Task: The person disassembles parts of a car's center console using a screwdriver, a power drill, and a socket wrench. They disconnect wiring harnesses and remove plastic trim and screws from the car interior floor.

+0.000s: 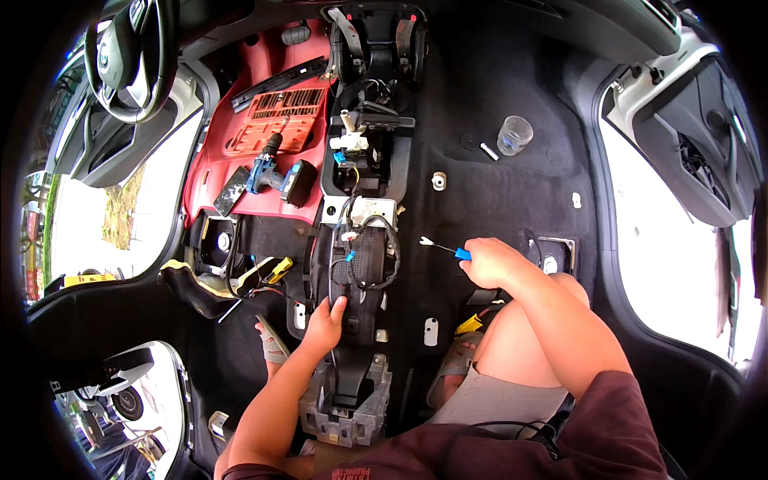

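My right hand (491, 264) is closed round the blue handle of a forked clip remover (462, 254). Its thin shaft points left, ending in a pale two-pronged tip over the black floor carpet. On the left side of the centre tunnel (370, 312), my left hand (322, 326) is closed, thumb up, on a thin black cable (332, 276) that runs lengthwise there. Just ahead of that hand, a black wiring harness (394, 240) loops over the tunnel, with a small blue connector (350, 256) on it. Part of the left fingers is hidden.
A red floor mat (206, 188) at the left carries a cordless drill (268, 172), an orange bit case (280, 120) and a dark phone-like slab (232, 190). A clear cup (514, 136) stands front right. A grey metal bracket (346, 416) and yellow connectors (470, 324) lie nearby.
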Tool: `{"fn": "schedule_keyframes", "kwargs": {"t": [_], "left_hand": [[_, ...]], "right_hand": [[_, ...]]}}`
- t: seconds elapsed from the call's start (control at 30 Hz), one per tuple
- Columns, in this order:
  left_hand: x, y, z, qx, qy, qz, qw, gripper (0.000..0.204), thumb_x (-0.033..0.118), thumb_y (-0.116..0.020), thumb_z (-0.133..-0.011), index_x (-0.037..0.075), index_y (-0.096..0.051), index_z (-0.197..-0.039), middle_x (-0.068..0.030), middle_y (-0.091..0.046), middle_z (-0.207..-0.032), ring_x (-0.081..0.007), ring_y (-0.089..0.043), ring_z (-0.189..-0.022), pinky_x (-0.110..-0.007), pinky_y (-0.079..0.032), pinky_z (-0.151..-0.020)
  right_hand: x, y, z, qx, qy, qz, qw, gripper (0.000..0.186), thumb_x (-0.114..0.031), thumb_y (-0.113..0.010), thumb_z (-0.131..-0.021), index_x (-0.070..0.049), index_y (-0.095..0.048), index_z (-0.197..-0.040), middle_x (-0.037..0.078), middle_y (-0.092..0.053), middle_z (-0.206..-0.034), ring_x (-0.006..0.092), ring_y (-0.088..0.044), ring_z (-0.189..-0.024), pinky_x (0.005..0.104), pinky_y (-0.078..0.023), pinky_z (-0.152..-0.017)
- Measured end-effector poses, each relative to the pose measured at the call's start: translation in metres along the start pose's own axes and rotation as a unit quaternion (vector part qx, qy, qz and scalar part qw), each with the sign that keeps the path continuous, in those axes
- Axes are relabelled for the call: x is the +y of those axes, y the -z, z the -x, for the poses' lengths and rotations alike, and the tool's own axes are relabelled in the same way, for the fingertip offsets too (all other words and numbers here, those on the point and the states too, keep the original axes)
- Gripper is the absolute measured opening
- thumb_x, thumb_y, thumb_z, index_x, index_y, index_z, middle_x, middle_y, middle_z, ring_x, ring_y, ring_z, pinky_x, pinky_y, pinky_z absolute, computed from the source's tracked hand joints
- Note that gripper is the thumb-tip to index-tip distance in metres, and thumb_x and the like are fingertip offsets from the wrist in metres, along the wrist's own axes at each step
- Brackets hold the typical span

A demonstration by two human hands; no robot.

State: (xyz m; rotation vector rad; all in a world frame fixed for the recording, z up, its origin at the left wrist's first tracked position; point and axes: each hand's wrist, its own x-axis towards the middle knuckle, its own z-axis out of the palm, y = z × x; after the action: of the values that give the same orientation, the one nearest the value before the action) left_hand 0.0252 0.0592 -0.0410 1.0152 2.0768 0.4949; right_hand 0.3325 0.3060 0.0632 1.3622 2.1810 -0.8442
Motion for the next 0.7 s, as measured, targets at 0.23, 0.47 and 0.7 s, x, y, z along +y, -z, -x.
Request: {"fn": "schedule_keyframes", "kwargs": {"t": [0.23, 0.47, 0.7], "left_hand": [[0.005, 0.001, 0.001, -0.010, 0.008, -0.017, 1.000, 0.069, 0.060, -0.049, -0.107, -0.008, -0.061, -0.111, -0.0391, -0.066, -0.106, -0.0567, -0.061, -0.111, -0.057, -0.049, -0.092], [0.006, 0.004, 0.002, -0.017, 0.006, 0.012, 1.000, 0.069, 0.060, -0.048, -0.107, -0.008, -0.060, -0.109, -0.0378, -0.066, -0.103, -0.0561, -0.062, -0.109, -0.055, -0.049, -0.091], [-0.006, -0.002, -0.002, -0.029, 0.000, 0.046, 0.999, 0.071, 0.061, -0.048, -0.107, -0.008, -0.061, -0.119, -0.0355, -0.068, -0.112, -0.0512, -0.064, -0.115, -0.049, -0.049, -0.097]], "right_hand": [[-0.009, 0.008, 0.006, -0.010, -0.012, 0.007, 1.000, 0.033, -0.029, -0.062, -0.099, 0.000, -0.074, -0.109, 0.021, -0.074, -0.113, 0.0402, -0.071, -0.108, 0.0504, -0.059, -0.091], [-0.009, 0.006, 0.005, -0.006, -0.013, 0.011, 1.000, 0.033, -0.030, -0.061, -0.099, -0.001, -0.074, -0.110, 0.021, -0.075, -0.113, 0.0401, -0.071, -0.109, 0.0501, -0.059, -0.091], [-0.008, 0.005, 0.003, -0.015, -0.023, 0.006, 1.000, 0.033, -0.029, -0.061, -0.100, -0.001, -0.074, -0.111, 0.020, -0.075, -0.112, 0.0394, -0.071, -0.109, 0.0492, -0.059, -0.091]]}}
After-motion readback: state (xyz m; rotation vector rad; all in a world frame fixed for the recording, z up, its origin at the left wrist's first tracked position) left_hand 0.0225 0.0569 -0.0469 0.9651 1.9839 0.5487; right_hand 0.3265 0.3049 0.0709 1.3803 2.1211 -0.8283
